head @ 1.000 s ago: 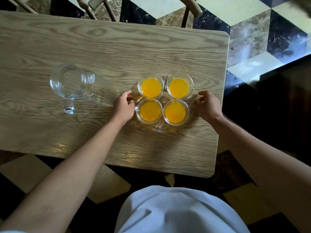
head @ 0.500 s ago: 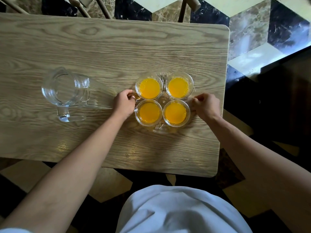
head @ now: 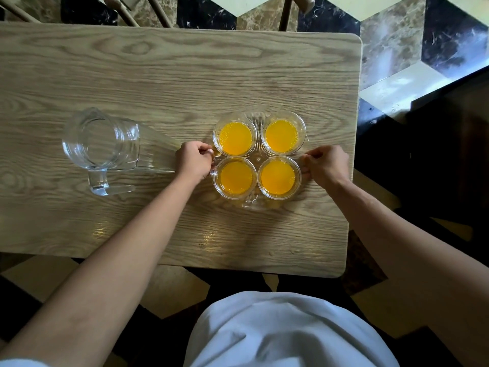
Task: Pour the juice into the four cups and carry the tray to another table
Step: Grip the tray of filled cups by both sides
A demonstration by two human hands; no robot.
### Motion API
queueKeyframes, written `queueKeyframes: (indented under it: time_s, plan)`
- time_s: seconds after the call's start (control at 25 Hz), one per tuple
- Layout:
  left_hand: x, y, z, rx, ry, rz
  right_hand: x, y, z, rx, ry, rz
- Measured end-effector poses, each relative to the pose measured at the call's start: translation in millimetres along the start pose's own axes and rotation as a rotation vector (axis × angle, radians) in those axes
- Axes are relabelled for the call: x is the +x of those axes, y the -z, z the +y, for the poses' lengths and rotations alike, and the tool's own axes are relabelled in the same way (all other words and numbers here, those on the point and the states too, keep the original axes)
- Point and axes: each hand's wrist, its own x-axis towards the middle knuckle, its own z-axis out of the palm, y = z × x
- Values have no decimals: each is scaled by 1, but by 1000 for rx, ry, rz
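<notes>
- The clear glass tray [head: 258, 157] sits on the wooden bench [head: 169, 80], towards its right end, squarely between the two hands.
- On the tray stand four clear cups, each filled with orange juice: far-left cup [head: 235, 138], far-right cup [head: 281, 136], near-left cup [head: 235, 178], near-right cup [head: 277, 178]. They form a tight two-by-two square, rims just beside one another.
- Left hand [head: 193, 162] is at the tray's left edge, right at the gap between the two left cups. The grip is curled in tight, fingers [head: 205, 149] folded onto the tray's rim there.
- Right hand [head: 326, 165] mirrors it at the tray's right edge, fingers pinched in close against the rim beside the two right cups. Grip nearly closed on the rim, though the clear glass makes the exact contact hard to read.
- Whether the tray rests on the bench or is raised off it, I cannot tell from above.
- The glass pitcher [head: 102, 144] stands on the bench to the left, well apart from the tray, looking empty, its handle pointing towards the near edge.
- No brand, label or writing is readable on the cups, the tray or the pitcher.
- Checkered marble floor [head: 391, 56] shows past the bench's right end.
</notes>
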Motion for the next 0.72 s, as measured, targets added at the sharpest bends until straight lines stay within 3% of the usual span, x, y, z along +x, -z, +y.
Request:
queueKeyframes:
  time_s: [0.72]
  plan:
    - [-2, -1, 2, 48, 24, 13, -2, 2, -6, -109, 49, 44]
